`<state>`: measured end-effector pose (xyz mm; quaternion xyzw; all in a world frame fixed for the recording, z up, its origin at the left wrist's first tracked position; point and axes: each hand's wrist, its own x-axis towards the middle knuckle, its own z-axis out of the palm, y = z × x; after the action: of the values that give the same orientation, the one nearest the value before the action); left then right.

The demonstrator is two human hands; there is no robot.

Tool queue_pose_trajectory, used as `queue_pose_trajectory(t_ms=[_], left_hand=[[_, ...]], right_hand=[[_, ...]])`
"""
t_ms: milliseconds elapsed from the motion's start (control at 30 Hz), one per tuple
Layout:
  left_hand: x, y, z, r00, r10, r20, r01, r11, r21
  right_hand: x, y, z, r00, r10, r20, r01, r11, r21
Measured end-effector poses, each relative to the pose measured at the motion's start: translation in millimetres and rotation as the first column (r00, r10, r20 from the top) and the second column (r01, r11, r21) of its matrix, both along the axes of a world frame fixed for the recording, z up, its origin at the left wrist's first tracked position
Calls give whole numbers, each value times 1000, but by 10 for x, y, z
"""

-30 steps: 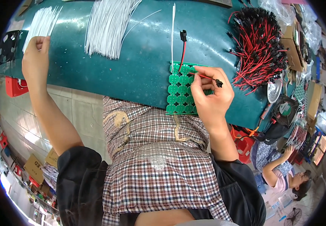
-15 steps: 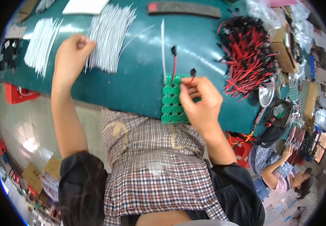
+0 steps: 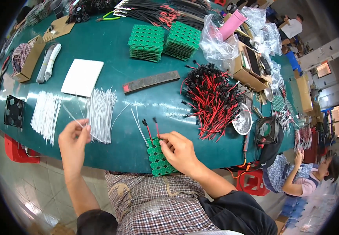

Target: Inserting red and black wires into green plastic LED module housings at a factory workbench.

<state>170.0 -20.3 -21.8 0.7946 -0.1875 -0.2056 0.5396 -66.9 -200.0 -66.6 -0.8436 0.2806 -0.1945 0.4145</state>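
My left hand [image 3: 74, 137] is closed on a thin white wire [image 3: 72, 114], beside a bundle of white wires [image 3: 99, 117]. A panel of round green circuit boards [image 3: 156, 158] lies at the table's front edge. My right hand [image 3: 180, 153] rests over the panel's right side, thumb and fingers pinched at the lower end of a red lead with a black plug [image 3: 157, 127]. Another red lead with a black plug [image 3: 147, 130] stands up from the panel's top row. White wires [image 3: 139, 127] rise from its top left corner.
A pile of red-and-black leads [image 3: 212, 103] lies right, beside a metal dish [image 3: 242, 122] and soldering iron [image 3: 246, 141]. Farther back are a dark bar [image 3: 151, 82], a white pad [image 3: 82, 77] and stacked green panels [image 3: 146, 41]. More white wires [image 3: 46, 115] lie left. A co-worker [image 3: 295, 172] sits right.
The view has tilted up, showing more of the table. My left hand now has a white wire drawn from the bundle. My right hand stays at the panel's upper edge.
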Motion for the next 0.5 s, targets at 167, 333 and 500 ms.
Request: queue_pose_trajectory(t_ms=[167,333,500], left_hand=[[-523,-66,-94,990,-123,75,130,987,-98],[-901,-125,-363,808,-355,471,286,934,214],[-1057,-151,-350,878,-310,364,260,949,180]], right_hand=[[34,-78,-104,999,32,23,-30,996,-85],[28,-59,-71,1000,10,20,-10,1000,8],[-7,-48,-139,999,39,38,-38,999,-26]])
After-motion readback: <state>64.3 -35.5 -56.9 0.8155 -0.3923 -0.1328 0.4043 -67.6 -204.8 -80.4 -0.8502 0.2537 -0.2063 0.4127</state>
